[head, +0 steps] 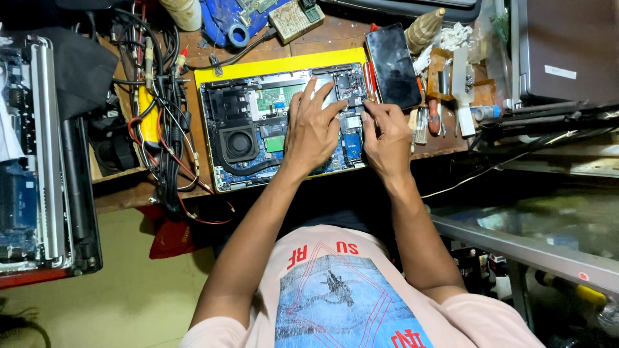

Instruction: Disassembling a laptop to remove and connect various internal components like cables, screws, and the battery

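Observation:
An opened laptop base (245,138) lies on a yellow mat (258,66) on the wooden bench, its blue circuit board and black fan (239,144) exposed. My left hand (313,125) rests flat on the middle of the board, fingers spread toward the far edge. My right hand (387,132) sits at the laptop's right edge with its fingers curled, pinching something small that I cannot make out. A red-handled screwdriver (370,71) lies along the right edge, just beyond that hand. A black phone (392,64) lies face up beside it.
A tangle of black and red cables (161,109) fills the bench left of the laptop. Another opened laptop (32,154) stands at the far left. Small tools and parts (445,84) crowd the right, with a closed grey laptop (567,51) behind them. A metal shelf edge (516,248) runs lower right.

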